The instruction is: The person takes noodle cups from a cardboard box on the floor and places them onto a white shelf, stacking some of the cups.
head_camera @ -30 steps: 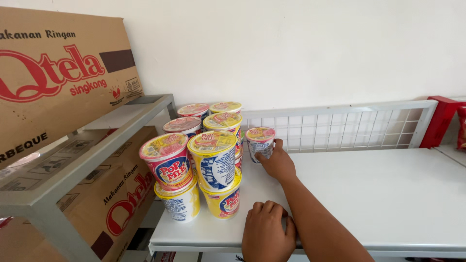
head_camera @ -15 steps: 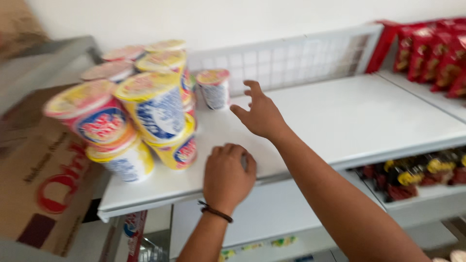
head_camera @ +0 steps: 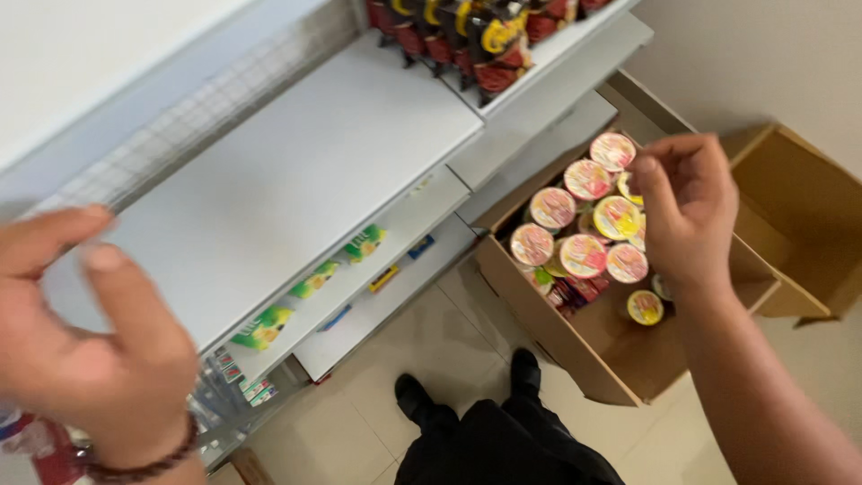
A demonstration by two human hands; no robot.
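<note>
My right hand (head_camera: 687, 211) hangs over an open cardboard box (head_camera: 575, 346) on the floor at the right, fingers loosely curled and holding nothing. Inside the box stand several instant noodle cups (head_camera: 584, 216) with red, pink and yellow lids. My left hand (head_camera: 85, 346) is at the left edge of the view, by the front of a bare white shelf (head_camera: 287, 180); it is open and blurred, with a dark band on the wrist.
A white wire rail (head_camera: 215, 108) runs along the shelf's back. Dark red snack packets (head_camera: 467, 36) fill the shelf at the top. Lower shelves hold small green and yellow packs (head_camera: 310, 283). My black shoes (head_camera: 467, 391) stand on the tiled floor.
The view has swung right and down, away from the stacked cups. My right hand left the cup on the shelf and moved over the box. My left hand lifted off the shelf edge.
</note>
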